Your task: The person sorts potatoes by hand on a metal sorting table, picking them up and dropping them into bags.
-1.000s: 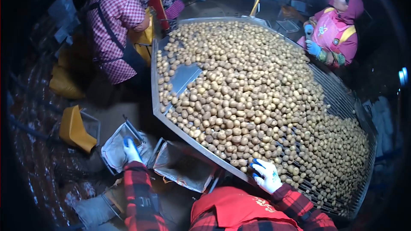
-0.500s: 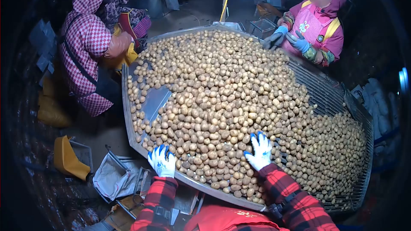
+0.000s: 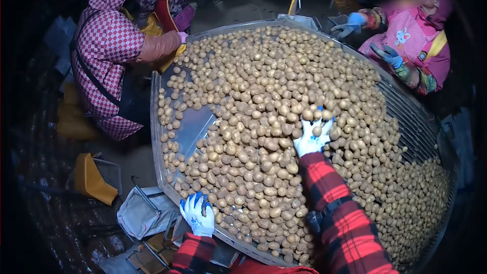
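A large metal sorting table (image 3: 156,144) is heaped with small brown potatoes (image 3: 264,162). My left hand (image 3: 198,214), in a white glove with blue fingertips, rests spread at the table's near left edge beside the potatoes. Farther in, my right hand (image 3: 313,136), gloved the same way, lies on the heap with its fingers apart among the potatoes. Some potatoes sit against and over its fingers, and the fingertips are partly hidden.
A person in a checkered hooded coat (image 3: 111,40) stands at the left rim. Across at the right is a person in pink (image 3: 406,40) with blue gloves. A yellow scoop-like container (image 3: 94,180) and a white sack (image 3: 144,213) lie at lower left.
My right hand has reached forward, deeper into the heap. My left hand has stayed near the edge. The person in pink has drawn their hands apart, and the view has shifted.
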A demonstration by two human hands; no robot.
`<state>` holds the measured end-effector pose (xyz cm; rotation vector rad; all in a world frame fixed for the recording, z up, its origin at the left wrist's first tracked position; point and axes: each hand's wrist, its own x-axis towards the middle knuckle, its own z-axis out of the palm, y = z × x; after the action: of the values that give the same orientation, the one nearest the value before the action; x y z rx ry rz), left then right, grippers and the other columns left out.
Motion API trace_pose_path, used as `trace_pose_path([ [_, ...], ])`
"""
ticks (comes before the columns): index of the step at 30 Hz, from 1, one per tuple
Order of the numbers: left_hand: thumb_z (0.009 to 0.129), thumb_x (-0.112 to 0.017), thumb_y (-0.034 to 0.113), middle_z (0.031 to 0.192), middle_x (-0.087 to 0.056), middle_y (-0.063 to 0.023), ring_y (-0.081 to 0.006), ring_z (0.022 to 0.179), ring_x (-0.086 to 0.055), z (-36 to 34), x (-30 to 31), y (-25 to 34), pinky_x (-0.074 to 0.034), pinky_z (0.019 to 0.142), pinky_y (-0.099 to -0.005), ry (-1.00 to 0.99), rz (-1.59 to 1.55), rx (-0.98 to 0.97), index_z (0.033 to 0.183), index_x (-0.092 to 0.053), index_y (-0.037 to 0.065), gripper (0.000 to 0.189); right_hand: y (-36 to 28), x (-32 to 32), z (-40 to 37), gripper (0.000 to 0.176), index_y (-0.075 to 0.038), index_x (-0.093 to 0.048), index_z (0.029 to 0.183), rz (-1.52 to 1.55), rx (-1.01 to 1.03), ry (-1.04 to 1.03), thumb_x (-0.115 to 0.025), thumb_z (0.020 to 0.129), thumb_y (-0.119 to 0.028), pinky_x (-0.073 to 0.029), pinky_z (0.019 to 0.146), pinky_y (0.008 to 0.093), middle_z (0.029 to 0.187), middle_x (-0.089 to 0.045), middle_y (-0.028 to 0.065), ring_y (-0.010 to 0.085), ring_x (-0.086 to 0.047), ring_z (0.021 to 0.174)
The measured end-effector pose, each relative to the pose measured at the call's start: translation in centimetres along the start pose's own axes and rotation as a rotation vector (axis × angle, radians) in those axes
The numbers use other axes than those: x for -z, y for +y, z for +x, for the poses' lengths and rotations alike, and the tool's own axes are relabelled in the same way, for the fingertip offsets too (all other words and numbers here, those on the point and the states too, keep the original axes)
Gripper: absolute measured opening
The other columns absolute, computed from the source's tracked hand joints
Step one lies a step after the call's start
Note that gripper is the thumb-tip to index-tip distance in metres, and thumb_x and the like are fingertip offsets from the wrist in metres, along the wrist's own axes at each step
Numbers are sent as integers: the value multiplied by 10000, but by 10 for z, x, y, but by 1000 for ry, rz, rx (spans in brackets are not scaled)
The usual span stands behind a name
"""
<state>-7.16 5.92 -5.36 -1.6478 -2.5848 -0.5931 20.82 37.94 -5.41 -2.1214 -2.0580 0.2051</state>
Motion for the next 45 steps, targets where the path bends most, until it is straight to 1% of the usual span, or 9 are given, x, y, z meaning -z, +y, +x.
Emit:
trace_pose_path([
  [6,799,-690,160,1242,-663,-46,-273,1248,-563,3,1,0,-278,1166,-572,5,-13,7,1065,-720,149,268,-14,36,102,693,-306,-524,1484,-226,57,91,-693,844,-510,-265,1171,657,1665,-279,87,455,-175,1517],
  [10,795,-696,167,1240,-666,-49,-273,1245,-555,2,6,1,-282,1172,-559,-25,-7,21,1083,-722,124,293,8,81,138,658,-319,-521,1486,69,76,-158,-681,863,-455,-356,1171,560,1672,-277,113,438,-295,1490],
  [16,793,-690,156,1251,-668,-52,-268,1264,-552,0,2,1,-268,1186,-571,-25,-19,16,1075,-725,136,285,130,111,73,559,-139,-566,1441,296,362,248,-677,894,-171,-403,1158,433,1525,-493,204,364,-488,1398],
  [22,771,-665,114,1213,-689,-55,-280,1203,-589,-1,-5,-7,-303,1159,-568,26,-9,-27,1025,-721,137,261,330,120,22,596,0,-482,1481,288,-93,507,-671,920,-73,-348,1192,384,1503,-511,213,322,-469,1412],
  [24,773,-657,107,1216,-685,-58,-284,1205,-587,-1,-2,-2,-301,1161,-568,46,-17,-36,1025,-717,137,260,406,74,37,641,-59,-360,1575,768,-224,386,-621,1000,-170,-412,1132,371,1491,-533,206,301,-541,1347],
  [31,777,-657,96,1211,-684,-58,-287,1214,-586,-1,-6,-7,-298,1163,-567,56,33,-65,1028,-707,141,259,319,106,41,576,-155,-506,1497,281,-369,201,-613,983,-391,-485,1021,453,1261,-680,196,370,-634,1179],
  [38,790,-643,90,1196,-690,-55,-285,1197,-597,2,-4,-4,-304,1162,-561,56,27,-58,1022,-709,139,246,136,154,9,428,-159,-637,1290,-380,224,623,-630,864,-198,-395,1090,560,1241,-650,133,286,-631,1127],
  [42,799,-632,100,1190,-694,-53,-280,1201,-595,1,1,-1,-294,1173,-557,16,2,-10,1021,-728,137,244,54,107,28,324,-203,-667,1146,-208,782,52,-649,824,-169,-326,1165,545,1159,-633,28,211,-602,1099],
  [45,795,-641,101,1196,-696,-53,-271,1216,-589,0,0,-1,-286,1177,-563,23,-7,2,1029,-735,133,254,17,53,53,312,-276,-644,1257,-555,735,29,-491,992,-215,-230,1207,571,1172,-646,18,217,-567,1185],
])
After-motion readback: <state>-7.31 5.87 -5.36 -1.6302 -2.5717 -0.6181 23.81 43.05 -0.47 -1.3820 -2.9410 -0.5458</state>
